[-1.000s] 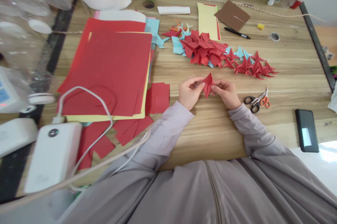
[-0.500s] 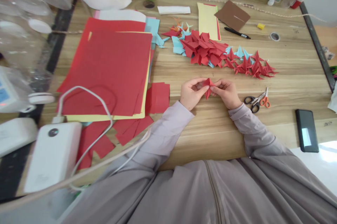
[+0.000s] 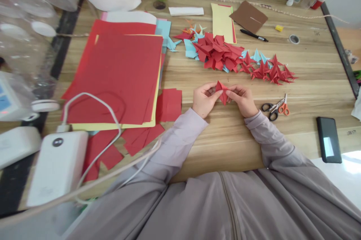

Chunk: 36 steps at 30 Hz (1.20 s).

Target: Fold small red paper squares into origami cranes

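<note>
In the head view, a small folded red paper (image 3: 221, 86) is held above the bench (image 3: 225, 138), in front of the grey-clad torso and between the two hands. It is pinched at its left side by the grip of the left hand (image 3: 203, 99), thumb against fingers, and at its right side by the grip of the right hand (image 3: 243, 99) in the same manner. The paper is tilted, with one point directed away from the body and another toward it; its finer folds are partly covered by the fingers.

Beyond the hands, a heap of red folded pieces (image 3: 218, 52) is laid out, with spiky red pieces (image 3: 270, 71) spread to its right and blue folded pieces seen behind and among them. Near the right hand, scissors (image 3: 278, 104) with black and orange handles are placed, and farther right a phone (image 3: 328, 139) is set down near the edge. To the left of the left hand, small red squares (image 3: 169, 104) are stacked beside large red sheets (image 3: 121, 78). The large sheets are crossed by a white cable, by which a white power bank (image 3: 58, 168) is joined at its far end. A brown sheet (image 3: 249, 17) and a black pen (image 3: 254, 35) are seen beyond the heap.
</note>
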### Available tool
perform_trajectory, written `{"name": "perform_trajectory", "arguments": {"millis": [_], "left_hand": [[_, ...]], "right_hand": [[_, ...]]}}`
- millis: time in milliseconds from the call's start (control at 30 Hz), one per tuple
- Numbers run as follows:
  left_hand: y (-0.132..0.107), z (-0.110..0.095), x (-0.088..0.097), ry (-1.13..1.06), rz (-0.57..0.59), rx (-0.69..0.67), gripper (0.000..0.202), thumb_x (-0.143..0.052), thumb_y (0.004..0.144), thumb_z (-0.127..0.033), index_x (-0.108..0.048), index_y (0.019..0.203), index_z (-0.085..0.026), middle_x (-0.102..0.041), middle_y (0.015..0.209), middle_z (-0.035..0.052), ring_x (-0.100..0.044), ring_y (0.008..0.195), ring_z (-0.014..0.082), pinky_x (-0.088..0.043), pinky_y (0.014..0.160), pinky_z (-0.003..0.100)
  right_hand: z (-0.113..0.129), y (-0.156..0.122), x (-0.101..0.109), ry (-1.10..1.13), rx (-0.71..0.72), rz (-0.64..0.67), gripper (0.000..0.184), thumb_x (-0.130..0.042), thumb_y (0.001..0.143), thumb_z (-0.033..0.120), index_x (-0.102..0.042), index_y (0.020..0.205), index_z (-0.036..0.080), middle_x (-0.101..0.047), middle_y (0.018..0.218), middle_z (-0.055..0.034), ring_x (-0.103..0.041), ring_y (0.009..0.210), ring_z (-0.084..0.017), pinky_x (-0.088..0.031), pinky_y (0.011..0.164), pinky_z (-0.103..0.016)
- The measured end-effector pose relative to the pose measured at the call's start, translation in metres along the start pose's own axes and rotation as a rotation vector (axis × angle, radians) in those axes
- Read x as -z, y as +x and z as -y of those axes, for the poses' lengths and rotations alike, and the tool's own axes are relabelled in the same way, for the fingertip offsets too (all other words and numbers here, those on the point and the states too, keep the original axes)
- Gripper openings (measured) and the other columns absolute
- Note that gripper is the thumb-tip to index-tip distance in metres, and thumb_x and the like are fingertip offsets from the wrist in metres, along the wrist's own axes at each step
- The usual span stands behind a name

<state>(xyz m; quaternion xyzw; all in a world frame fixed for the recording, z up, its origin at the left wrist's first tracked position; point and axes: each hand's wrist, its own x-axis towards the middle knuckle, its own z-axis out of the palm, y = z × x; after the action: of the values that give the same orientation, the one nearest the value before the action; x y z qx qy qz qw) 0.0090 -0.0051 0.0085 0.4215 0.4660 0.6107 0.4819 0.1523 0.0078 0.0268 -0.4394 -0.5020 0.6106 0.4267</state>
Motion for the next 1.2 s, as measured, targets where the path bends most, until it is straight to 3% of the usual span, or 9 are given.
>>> {"name": "perform_trajectory", "arguments": {"millis": [367,800,1200], "left_hand": [[-0.0028,-0.0089,-0.0013,0.033,0.087,0.026,0.033,-0.081,0.055,-0.024,-0.072,0.086,-0.016,-0.072,0.086,0.0058,-0.067,0.079,0.017,-0.055,0.077,0.033],[-0.0025,-0.0099,-0.0023,-0.01,0.012,0.11,0.026,-0.08,0.057,-0.027,-0.072,0.079,-0.016,-0.067,0.064,-0.0001,-0.058,0.057,0.0092,-0.05,0.057,0.022],[-0.0002,-0.0034,-0.0005,-0.157,-0.012,0.158,0.032,-0.08,0.06,-0.031,-0.071,0.087,-0.018,-0.074,0.077,0.0049,-0.071,0.076,0.0177,-0.056,0.07,0.029]], "right_hand": [[-0.0014,-0.0005,-0.0012,-0.055,0.021,0.012,0.041,-0.079,0.058,0.052,-0.061,0.066,0.016,-0.06,0.051,0.0023,-0.054,0.046,-0.009,-0.046,0.048,-0.023],[0.0038,-0.0029,-0.0033,-0.067,0.024,0.049,0.037,-0.078,0.06,0.049,-0.061,0.063,0.016,-0.062,0.053,0.0011,-0.054,0.047,-0.01,-0.045,0.048,-0.024],[0.005,-0.003,-0.0005,-0.089,0.01,0.069,0.036,-0.079,0.061,0.045,-0.057,0.058,0.017,-0.057,0.048,0.0027,-0.049,0.044,-0.008,-0.038,0.045,-0.022]]}}
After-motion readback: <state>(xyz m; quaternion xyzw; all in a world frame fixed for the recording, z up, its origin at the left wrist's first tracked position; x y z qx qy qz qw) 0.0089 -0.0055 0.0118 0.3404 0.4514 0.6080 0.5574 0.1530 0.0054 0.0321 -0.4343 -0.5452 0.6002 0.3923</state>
